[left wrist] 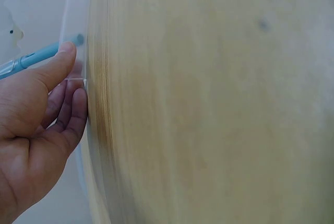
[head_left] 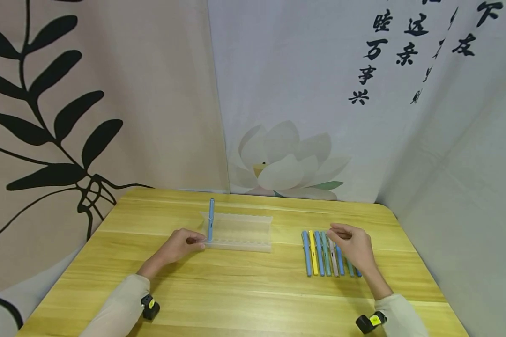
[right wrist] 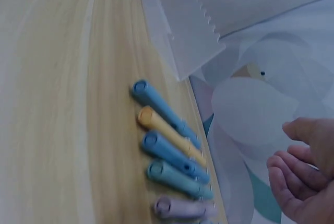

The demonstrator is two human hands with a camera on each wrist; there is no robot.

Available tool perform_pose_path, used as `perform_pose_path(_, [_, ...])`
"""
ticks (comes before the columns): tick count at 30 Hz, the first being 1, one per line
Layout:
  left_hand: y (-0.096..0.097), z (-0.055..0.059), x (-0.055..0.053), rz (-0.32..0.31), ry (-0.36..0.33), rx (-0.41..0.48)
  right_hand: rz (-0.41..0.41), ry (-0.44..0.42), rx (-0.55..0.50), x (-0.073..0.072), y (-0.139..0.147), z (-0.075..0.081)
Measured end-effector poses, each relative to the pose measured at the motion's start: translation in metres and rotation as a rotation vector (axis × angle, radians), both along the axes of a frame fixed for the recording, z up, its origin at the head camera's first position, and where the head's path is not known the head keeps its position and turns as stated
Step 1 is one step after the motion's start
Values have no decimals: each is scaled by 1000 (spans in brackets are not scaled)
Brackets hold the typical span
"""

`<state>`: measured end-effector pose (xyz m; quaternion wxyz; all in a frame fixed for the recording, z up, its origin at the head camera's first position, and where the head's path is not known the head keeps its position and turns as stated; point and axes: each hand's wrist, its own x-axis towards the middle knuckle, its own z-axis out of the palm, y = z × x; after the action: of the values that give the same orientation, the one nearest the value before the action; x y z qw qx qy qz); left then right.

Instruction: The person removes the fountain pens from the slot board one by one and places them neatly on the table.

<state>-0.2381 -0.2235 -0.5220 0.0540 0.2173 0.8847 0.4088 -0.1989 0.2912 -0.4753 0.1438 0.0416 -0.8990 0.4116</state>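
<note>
At the left end of a clear plastic pen rack [head_left: 244, 231], my left hand [head_left: 183, 244] pinches the lower corner between thumb and fingers. One blue pen [head_left: 211, 220] stands upright in the rack, just beside that hand; the left wrist view shows the pen [left wrist: 42, 56] behind the thumb. My right hand [head_left: 354, 244] hovers over the right part of a row of pens, its fingers loosely bent around nothing. Among them are a yellow pen [head_left: 313, 253], a blue pen [head_left: 307, 253] and a greyish pen [head_left: 333, 257]. The hand covers part of the row's right end.
The wooden table [head_left: 244, 295] meets a printed cloth backdrop [head_left: 286, 93] at its far edge. Another cloth wall [head_left: 459, 178] runs along the right side. Black wrist cameras sit on both sleeves.
</note>
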Motion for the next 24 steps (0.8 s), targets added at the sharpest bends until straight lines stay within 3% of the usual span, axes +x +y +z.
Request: perform_pose_path(24, [-1, -2, -1, 4, -17, 12, 203, -26, -133, -24, -93, 11])
